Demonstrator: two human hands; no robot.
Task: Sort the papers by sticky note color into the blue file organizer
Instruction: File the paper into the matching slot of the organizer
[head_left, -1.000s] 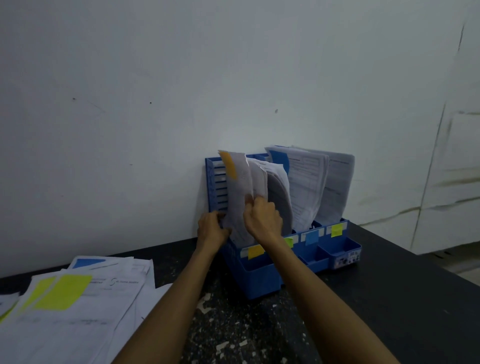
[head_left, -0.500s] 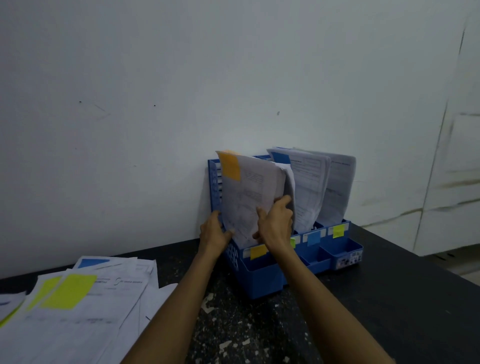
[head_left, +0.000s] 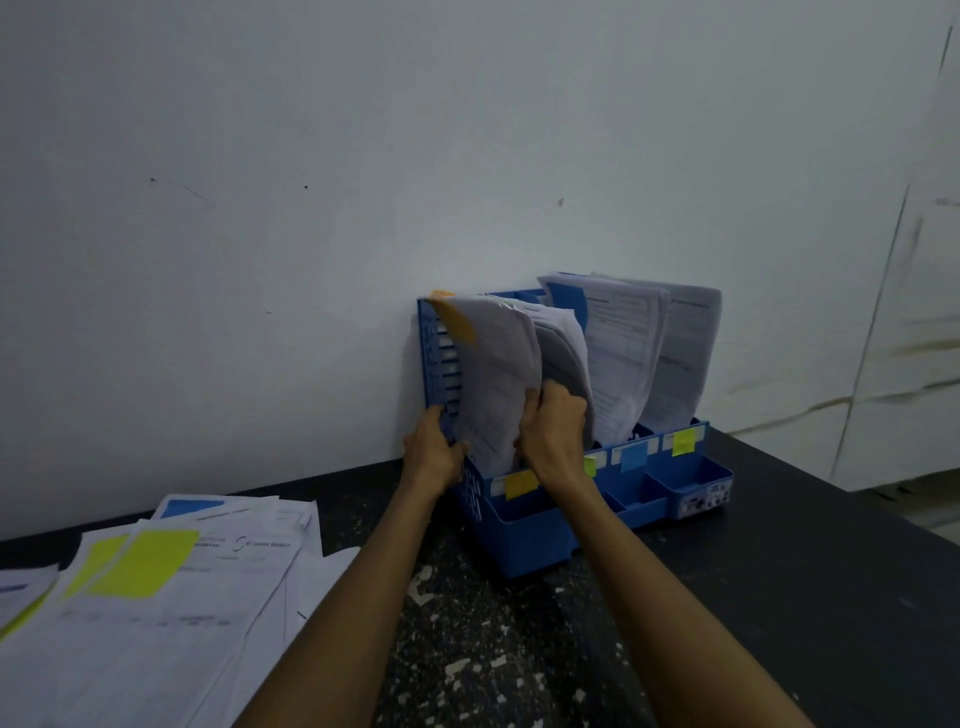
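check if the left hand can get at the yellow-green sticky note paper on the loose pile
Probably yes, once it lets go: the left hand grips the organizer wall, and that paper lies uncovered atop the pile to its left.

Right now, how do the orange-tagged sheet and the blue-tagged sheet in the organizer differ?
The orange-tagged sheet bends in the grip of the right hand; the blue-tagged sheet stands untouched. The orange-tagged sheet sits in the leftmost slot, the blue-tagged sheet further right. Both stand in the blue organizer.
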